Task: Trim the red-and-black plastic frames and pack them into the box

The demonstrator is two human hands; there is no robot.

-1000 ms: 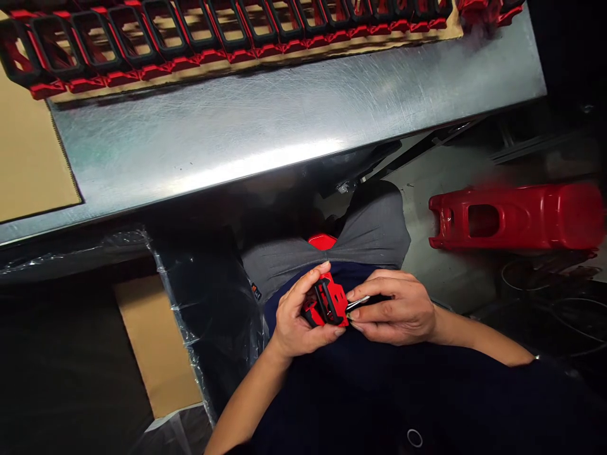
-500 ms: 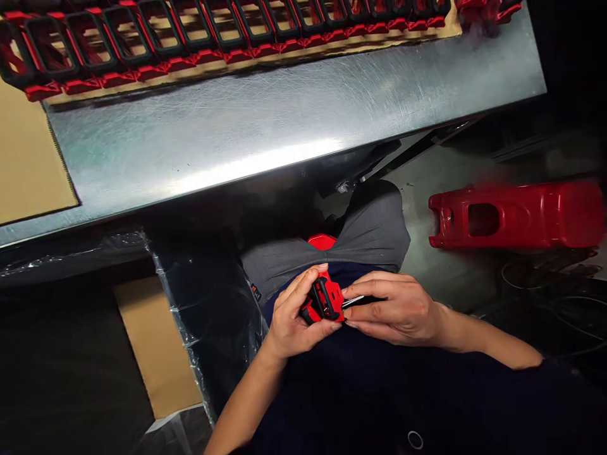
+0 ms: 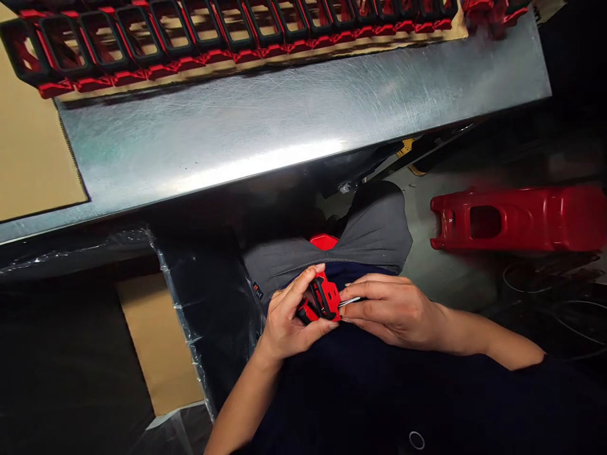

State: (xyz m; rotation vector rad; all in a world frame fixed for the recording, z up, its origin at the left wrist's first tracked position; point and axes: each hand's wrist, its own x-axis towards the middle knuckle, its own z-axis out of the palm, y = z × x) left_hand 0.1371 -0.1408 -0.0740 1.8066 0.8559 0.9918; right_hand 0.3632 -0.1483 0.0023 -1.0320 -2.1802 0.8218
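Clasped a red-and-black housing (image 3: 334, 297) in the left hand (image 3: 288, 321) by opposite ends, above the lap (image 3: 379, 243), off the table's (image 3: 232, 133) near edge. Pinched a slim metallic piece (image 3: 351, 302) at its red face with the right hand (image 3: 393, 309). Looked light, stiff, slightly slippery, probably best held by the outer ends.

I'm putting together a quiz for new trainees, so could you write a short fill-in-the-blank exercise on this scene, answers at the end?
1. The left hand grips a small black and ____ piece.
2. The right hand holds a slim tool, shiny and ____ in colour.
3. On the metal table, the row of frames stands on a sheet of brown ____.
4. The person's trousers are ____ in colour.

Missing words: red; silver; cardboard; grey.
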